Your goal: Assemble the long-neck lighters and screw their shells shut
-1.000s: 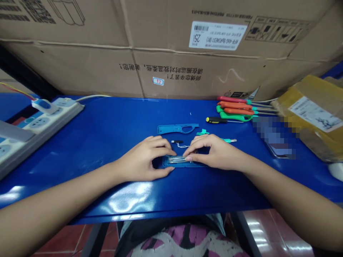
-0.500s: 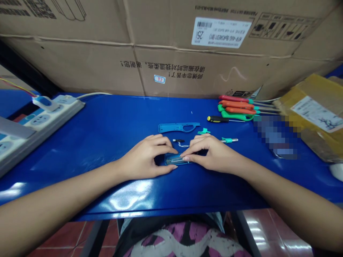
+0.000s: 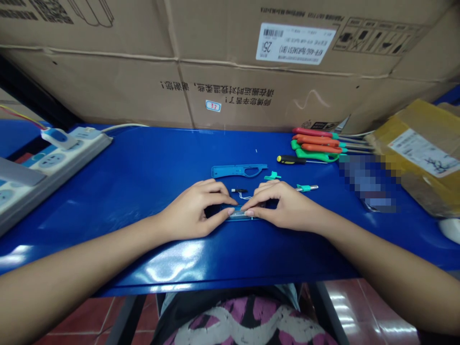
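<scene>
A blue half-shell of a long-reach lighter (image 3: 241, 219) lies on the table before me, with a clear, shiny insert in it, perhaps the fuel tank. My left hand (image 3: 196, 211) closes thumb and fingers on its left part. From the other side, my right hand (image 3: 283, 206) presses thumb and fingertips onto the insert and shell; the shell's right end is hidden beneath it. Just beyond my fingers sits a small black igniter part with white wires (image 3: 239, 190). The other blue half-shell (image 3: 230, 171) lies farther back, near a green trigger piece (image 3: 272, 176) and a metal nozzle with a green collar (image 3: 307, 188).
Several red, orange and green lighters (image 3: 316, 143) are piled at the back right beside a yellow-and-black screwdriver (image 3: 291, 159). A taped parcel (image 3: 420, 143) stands right, a power strip (image 3: 57, 163) left. A big cardboard box (image 3: 223, 57) walls off the back.
My left thumb has moved up from the shell's near edge onto the insert, closer to my right fingertips. My right hand stays nearly where it was.
</scene>
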`<action>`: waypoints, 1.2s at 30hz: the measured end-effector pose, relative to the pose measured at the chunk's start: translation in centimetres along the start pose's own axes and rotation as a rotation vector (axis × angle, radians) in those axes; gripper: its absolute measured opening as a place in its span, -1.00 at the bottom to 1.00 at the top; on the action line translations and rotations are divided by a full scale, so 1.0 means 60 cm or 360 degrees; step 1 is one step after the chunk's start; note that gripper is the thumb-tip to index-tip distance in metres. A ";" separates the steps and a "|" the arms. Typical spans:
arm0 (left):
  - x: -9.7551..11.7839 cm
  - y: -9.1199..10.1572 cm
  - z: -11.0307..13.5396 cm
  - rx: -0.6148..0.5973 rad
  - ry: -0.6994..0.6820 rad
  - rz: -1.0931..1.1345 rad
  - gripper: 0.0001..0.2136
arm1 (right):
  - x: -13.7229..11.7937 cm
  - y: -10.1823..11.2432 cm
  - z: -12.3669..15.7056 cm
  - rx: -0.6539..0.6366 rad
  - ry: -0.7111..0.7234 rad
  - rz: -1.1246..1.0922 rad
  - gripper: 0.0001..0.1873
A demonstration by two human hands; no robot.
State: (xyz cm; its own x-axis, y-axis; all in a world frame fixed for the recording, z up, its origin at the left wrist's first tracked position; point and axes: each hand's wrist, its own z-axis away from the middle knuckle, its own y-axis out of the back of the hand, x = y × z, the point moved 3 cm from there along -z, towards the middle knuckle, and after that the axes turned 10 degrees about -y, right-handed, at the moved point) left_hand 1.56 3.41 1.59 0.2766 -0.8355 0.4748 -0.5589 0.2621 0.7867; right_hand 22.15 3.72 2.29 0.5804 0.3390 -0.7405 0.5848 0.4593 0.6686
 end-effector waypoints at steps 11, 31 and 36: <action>0.000 0.001 0.001 -0.0001 0.0024 0.0110 -0.78 | 0.002 -0.006 0.002 0.0014 0.0018 0.0306 -0.88; -0.002 0.001 0.004 -0.0072 0.0123 0.0158 -0.78 | 0.012 0.011 -0.002 0.0054 -0.0137 0.0348 -0.77; 0.003 0.004 0.005 -0.0061 0.0027 0.0078 -0.73 | 0.011 0.011 0.000 0.0095 -0.0106 0.0430 -0.77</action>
State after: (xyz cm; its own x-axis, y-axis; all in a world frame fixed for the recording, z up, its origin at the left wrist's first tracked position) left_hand 1.25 3.20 1.75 0.2630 -0.8129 0.5197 -0.5420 0.3211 0.7766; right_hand 22.91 4.27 2.24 0.7547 0.3866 -0.5301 0.4351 0.3097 0.8454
